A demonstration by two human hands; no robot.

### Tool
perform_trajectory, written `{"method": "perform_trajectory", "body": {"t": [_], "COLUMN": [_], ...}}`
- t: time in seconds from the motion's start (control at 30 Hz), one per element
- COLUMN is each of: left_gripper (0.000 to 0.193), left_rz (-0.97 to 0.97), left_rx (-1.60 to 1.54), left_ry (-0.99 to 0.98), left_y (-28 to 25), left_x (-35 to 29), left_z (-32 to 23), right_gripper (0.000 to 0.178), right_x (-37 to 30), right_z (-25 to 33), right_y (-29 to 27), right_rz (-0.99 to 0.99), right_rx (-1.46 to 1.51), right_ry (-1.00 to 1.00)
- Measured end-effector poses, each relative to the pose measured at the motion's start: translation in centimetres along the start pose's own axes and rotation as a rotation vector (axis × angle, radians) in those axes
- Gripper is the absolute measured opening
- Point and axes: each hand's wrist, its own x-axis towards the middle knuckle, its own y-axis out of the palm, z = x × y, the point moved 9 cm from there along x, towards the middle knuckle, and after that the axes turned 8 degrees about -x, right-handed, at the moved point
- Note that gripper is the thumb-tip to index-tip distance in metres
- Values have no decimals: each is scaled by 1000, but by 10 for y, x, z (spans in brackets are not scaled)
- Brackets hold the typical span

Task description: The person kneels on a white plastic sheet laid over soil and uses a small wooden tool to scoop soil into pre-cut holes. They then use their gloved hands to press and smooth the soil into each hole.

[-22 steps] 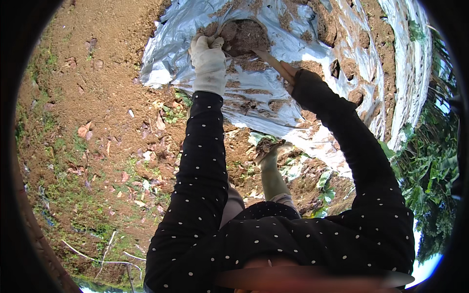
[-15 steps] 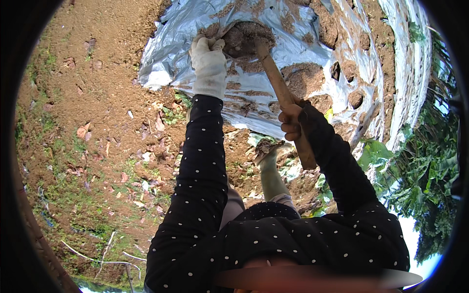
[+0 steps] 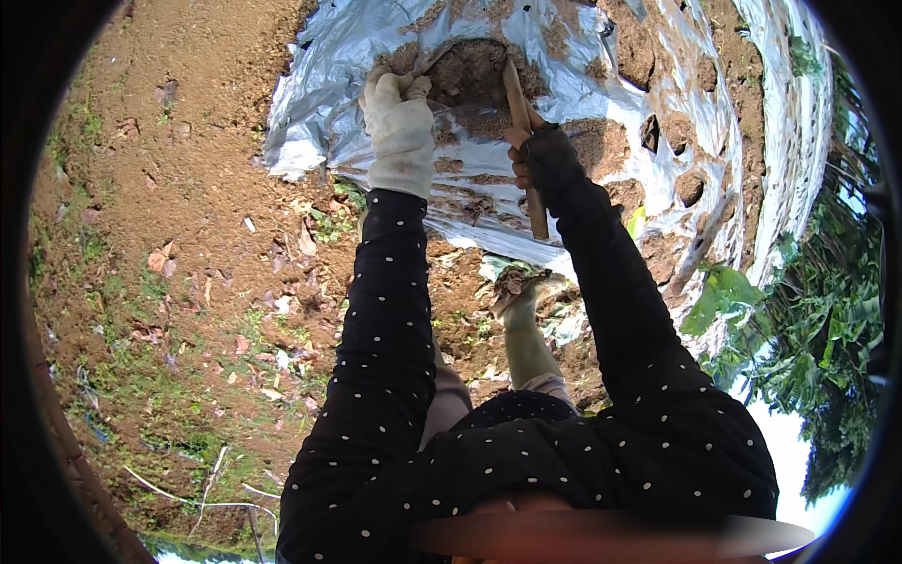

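Observation:
My left hand [image 3: 398, 127], in a whitish knitted glove, has its fingers curled at the rim of a hole in the silvery plastic sheet [image 3: 315, 89], pinching the plastic there. Dark, loose soil [image 3: 470, 80] shows inside the hole. My right hand, bare at the fingers [image 3: 522, 155] below a dark sleeve, is wrapped round the wooden handle of a hand tool [image 3: 518, 99]. The handle's far end reaches the right side of the hole, and its near end sticks out below my fist. I cannot make out the tool's head.
More plastic with torn holes and soil on it runs off to the right, with another pale plastic strip [image 3: 785, 122] beyond. Brown ground [image 3: 207, 141] with dry leaves lies left. My foot [image 3: 515, 293] stands near the sheet's edge. Green plants [image 3: 817, 348] grow at the right.
My right hand has moved forward and slightly left with the tool, and the handle now stands straighter in view. My left hand has hardly shifted at the sheet.

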Motion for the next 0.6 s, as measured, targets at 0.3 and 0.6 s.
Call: {"method": "perform_trajectory", "body": {"t": [0.3,0.6], "left_gripper": [17,49], "left_rz": [-42,-69], "left_rx": [-100,-197], "left_ry": [-74,-144], "left_y": [16,-19], "left_x": [12,-35], "left_z": [39,-23], "right_gripper": [72,75], "right_x": [-36,-133], "right_z": [24,-1], "right_y": [-69,-44], "right_rz": [-32,-182], "right_rx": [-921,-705], "right_ry": [-528,-500]}}
